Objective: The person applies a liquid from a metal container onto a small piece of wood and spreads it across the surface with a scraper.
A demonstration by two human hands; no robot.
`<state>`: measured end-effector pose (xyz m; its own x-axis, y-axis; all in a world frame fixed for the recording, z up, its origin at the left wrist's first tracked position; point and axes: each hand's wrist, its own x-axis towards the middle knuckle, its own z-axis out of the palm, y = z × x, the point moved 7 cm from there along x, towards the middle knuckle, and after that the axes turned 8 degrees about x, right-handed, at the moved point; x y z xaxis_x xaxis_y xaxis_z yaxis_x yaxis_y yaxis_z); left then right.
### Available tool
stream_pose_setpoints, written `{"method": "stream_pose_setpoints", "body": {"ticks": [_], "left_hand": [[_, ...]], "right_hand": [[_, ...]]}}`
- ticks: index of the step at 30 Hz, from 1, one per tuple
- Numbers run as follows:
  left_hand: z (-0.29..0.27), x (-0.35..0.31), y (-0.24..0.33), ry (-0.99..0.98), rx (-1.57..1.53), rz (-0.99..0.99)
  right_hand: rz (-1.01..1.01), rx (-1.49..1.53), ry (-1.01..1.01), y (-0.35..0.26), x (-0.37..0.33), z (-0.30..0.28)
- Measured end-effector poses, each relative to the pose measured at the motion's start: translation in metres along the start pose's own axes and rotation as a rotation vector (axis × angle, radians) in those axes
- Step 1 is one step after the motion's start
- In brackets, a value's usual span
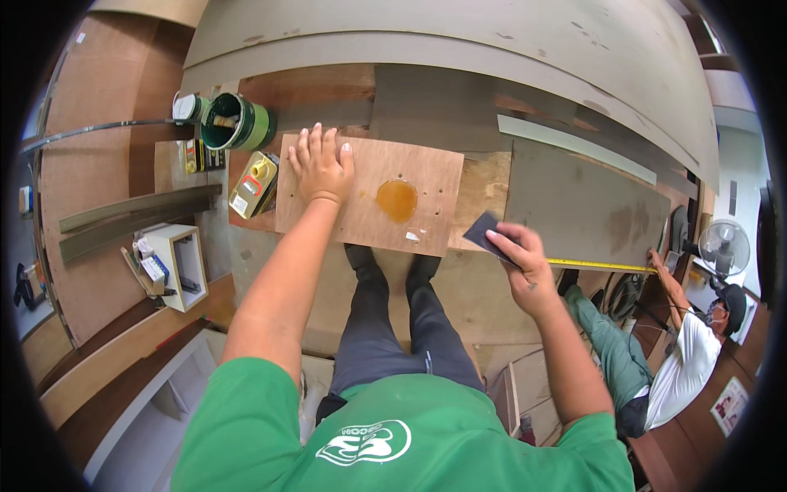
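My left hand (318,166) lies flat with fingers apart on the left end of a small reddish plywood board (438,193). A round amber puddle (397,201), which looks like glue, sits on the board right of that hand. A small white scrap (412,236) lies near the board's front edge, and a few dark holes dot the wood. Off the board's right front corner, my right hand (525,266) grips a dark flat rectangular piece (482,232) between thumb and fingers, apart from the puddle. I cannot tell whether this piece is a spreader or folded sandpaper.
A green bucket (258,125) with a brush inside and a yellow tin (254,184) stand left of the board. Large grey panels (459,33) rise behind. At right, a co-worker (680,361) touches a yellow measuring tape (602,264) along a grey panel's edge, near a fan (724,246).
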<state>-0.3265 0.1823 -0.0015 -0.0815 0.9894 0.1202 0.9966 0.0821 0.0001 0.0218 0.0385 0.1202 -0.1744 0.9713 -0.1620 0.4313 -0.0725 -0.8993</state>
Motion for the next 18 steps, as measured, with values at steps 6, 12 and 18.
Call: {"method": "stream_pose_setpoints", "body": {"ticks": [6, 12, 18], "left_hand": [[-0.001, 0.002, 0.008, 0.035, -0.05, 0.023], [-0.002, 0.002, 0.005, 0.027, -0.046, 0.012], [-0.003, 0.002, 0.005, 0.013, -0.046, 0.008]], "right_hand": [[-0.428, -0.675, -0.228, -0.03, 0.052, 0.026], [-0.651, -0.779, -0.422, -0.029, 0.083, 0.063], [-0.687, -0.803, -0.493, -0.03, 0.094, 0.074]]}}
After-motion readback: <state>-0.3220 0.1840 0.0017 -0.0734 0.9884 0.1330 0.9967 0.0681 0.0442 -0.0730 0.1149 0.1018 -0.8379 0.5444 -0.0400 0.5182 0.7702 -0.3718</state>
